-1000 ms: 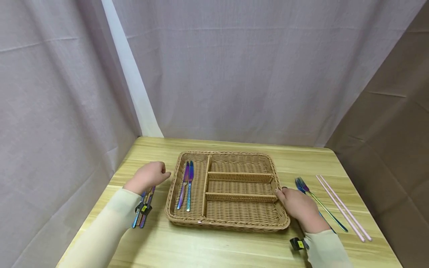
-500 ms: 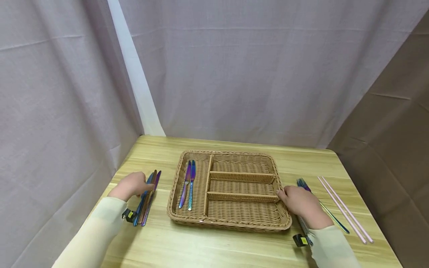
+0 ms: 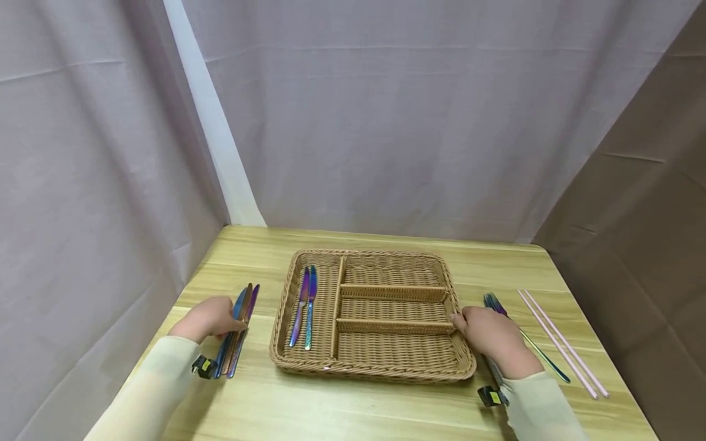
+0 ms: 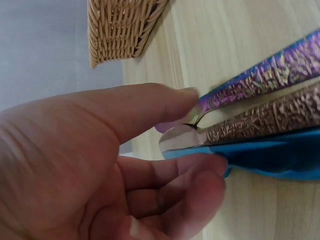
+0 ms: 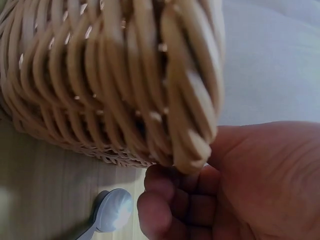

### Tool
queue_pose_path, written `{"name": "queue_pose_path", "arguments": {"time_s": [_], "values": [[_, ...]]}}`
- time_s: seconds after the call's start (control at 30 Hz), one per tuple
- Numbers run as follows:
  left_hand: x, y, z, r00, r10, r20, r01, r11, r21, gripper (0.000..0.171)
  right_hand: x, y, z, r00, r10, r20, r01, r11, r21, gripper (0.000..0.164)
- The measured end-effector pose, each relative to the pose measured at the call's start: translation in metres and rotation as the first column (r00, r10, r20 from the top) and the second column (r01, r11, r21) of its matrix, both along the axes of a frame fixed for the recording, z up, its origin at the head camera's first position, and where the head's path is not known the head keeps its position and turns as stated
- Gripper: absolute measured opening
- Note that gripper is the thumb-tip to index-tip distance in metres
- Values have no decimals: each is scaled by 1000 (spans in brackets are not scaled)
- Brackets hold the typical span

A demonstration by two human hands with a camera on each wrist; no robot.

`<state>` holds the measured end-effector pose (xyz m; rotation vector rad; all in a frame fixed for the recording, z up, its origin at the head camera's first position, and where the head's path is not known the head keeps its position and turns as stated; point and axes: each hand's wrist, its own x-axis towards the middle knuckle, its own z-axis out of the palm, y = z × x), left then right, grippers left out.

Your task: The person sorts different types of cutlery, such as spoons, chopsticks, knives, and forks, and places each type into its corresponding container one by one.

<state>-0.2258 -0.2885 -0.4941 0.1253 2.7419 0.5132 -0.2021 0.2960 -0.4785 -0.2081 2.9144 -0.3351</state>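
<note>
My left hand is low over three knives lying side by side left of the basket. In the left wrist view the thumb is at the purple knife and curled fingers are at the blue knife, with a brown knife in between; the hand grips this bunch near the necks. My right hand holds the right rim of the wicker basket, thumb on top and fingers below the edge. Two knives lie in the basket's long left compartment.
Right of the basket lie forks, partly behind my right hand, and two pink chopsticks. A spoon lies beside the basket in the right wrist view. Grey curtains close off the wooden table behind and at the sides.
My left hand has come away from the basket's left side, back and down onto the three knives, which stay on the table. The right hand keeps its hold on the basket rim.
</note>
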Motion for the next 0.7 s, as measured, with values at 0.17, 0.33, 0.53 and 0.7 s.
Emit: {"name": "queue_pose_path", "arguments": {"time_s": [0.17, 0.33, 0.53, 0.7], "values": [[5, -7, -1, 1000, -13, 26, 13, 1000, -3, 43, 1, -3, 0, 1000, -5, -4, 5, 1000, -16, 37], [10, -6, 0, 999, -15, 33, 16, 1000, -21, 40, 2, -3, 2, 1000, -11, -4, 11, 1000, -29, 36], [12, -7, -3, 1000, -4, 26, 5, 999, -40, 43, 1, -2, 2, 1000, -14, -16, 13, 999, -42, 37], [14, -8, -6, 1000, -12, 20, 12, 1000, -20, 48, 0, -1, 0, 1000, -17, -20, 17, 999, -38, 38]]}}
